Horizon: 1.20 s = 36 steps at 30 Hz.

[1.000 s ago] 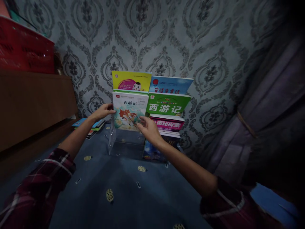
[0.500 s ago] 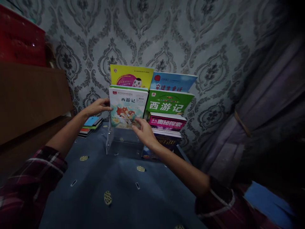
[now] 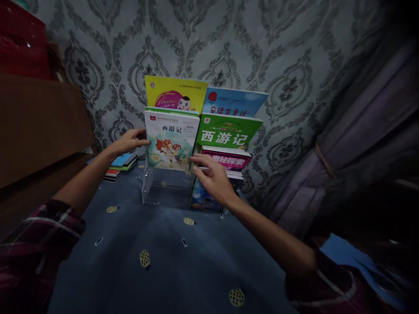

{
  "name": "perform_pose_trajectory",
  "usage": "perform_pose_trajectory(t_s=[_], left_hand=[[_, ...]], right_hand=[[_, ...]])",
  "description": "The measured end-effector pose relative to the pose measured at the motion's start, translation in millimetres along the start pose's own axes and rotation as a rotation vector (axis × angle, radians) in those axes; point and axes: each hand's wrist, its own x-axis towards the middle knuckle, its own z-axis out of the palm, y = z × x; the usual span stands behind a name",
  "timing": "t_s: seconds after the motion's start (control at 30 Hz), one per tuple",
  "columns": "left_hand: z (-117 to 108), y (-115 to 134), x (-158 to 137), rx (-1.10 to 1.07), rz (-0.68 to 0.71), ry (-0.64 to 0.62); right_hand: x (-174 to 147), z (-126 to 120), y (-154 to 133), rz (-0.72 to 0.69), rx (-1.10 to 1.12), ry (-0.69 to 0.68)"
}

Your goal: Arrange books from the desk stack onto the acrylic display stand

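Observation:
A white-topped picture book point(image 3: 170, 139) with a red-caped figure on its cover leans in a clear acrylic rack point(image 3: 166, 192). My left hand point(image 3: 131, 140) grips the book's left edge, thumb on the front and fingers partly hidden behind. At the lower right edge, the fingertips of my right hand point(image 3: 214, 176) touch the book, fingers stretched and apart. Behind it stand a green-edged book and a yellow book point(image 3: 176, 89). To the right are a blue book point(image 3: 235, 100), a green book point(image 3: 229, 131), a pink book point(image 3: 240, 160) and a dark blue book point(image 3: 206, 196).
A small stack of books point(image 3: 121, 165) lies left of the rack on the dark patterned tablecloth point(image 3: 163, 266). Brown furniture point(image 3: 42, 122) with a red box point(image 3: 22, 43) on it stands at left. A tied curtain point(image 3: 304, 187) hangs at right.
My right hand has slid from the book's lower front cover to its right edge, uncovering the picture. My left hand stays at the left edge. The view has shifted slightly.

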Motion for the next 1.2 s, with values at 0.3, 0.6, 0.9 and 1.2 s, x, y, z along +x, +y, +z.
perform_pose_trajectory(t_s=[0.3, 0.6, 0.9, 1.2], left_hand=[[1.7, 53.2, -25.9, 0.141, 0.014, 0.53], [64.5, 167.1, 65.7, 0.518, 0.518, 0.057], [65.0, 107.7, 177.9, 0.239, 0.247, -0.062], [69.0, 111.0, 177.4, 0.218, 0.153, -0.115]], right_hand=[[44.9, -114.2, 84.3, 0.104, -0.016, 0.598], [62.5, -122.7, 124.4, 0.286, 0.322, 0.268], [47.4, -118.1, 131.8, 0.199, 0.171, 0.297], [40.3, -112.2, 138.8, 0.205, 0.181, 0.288]])
